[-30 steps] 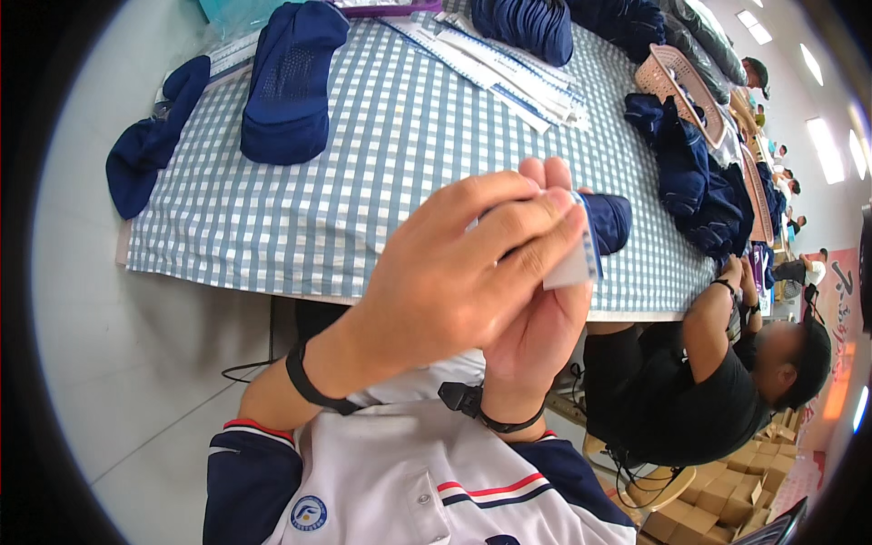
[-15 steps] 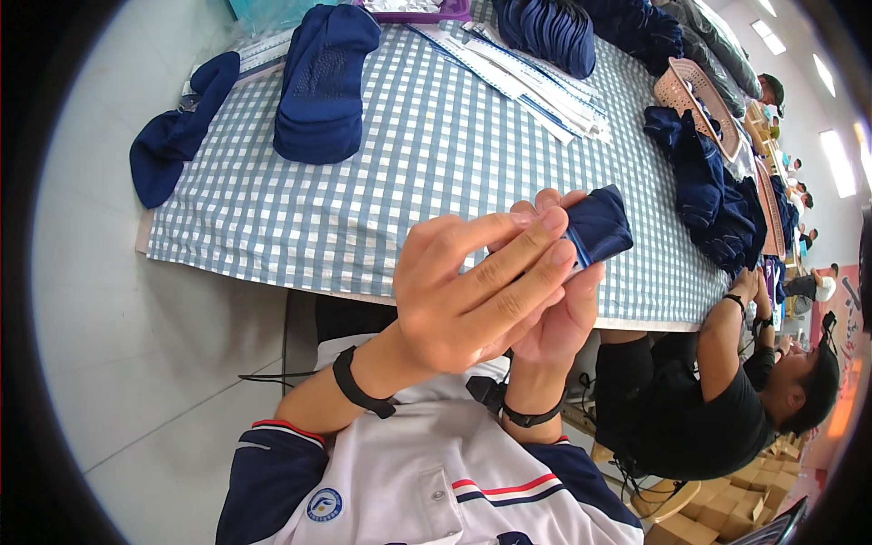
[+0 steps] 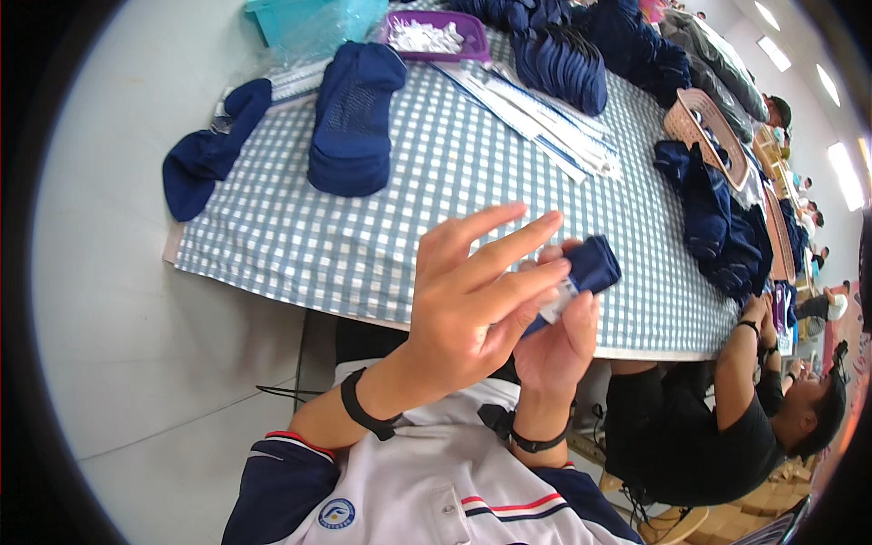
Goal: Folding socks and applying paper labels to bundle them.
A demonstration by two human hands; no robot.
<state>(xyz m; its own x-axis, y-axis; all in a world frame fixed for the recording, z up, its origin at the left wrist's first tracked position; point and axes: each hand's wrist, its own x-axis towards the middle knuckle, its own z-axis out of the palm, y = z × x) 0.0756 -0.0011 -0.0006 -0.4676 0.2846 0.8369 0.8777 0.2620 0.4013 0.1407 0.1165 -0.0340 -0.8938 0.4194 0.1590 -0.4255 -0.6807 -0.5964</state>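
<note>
A navy sock, folded into a small bundle, is held above the table's near edge. A white and blue label band crosses it. My right hand grips the bundle from below, thumb on the near side and fingertips behind. My left hand has thumb and index finger closed at the band, the other fingers raised and spread. Its fingers partly cover the band. Farther off lies a stack of navy socks; a single navy sock hangs over the left table edge.
Loose label strips lie on the checked tablecloth. Behind are a purple tray of small white pieces and a fanned sock pile. A pink basket and navy socks stand right, near a seated co-worker.
My left hand's outer fingers have lifted and spread away from the bundle, and more of the white band shows. The whole view has shifted, so the table sits lower.
</note>
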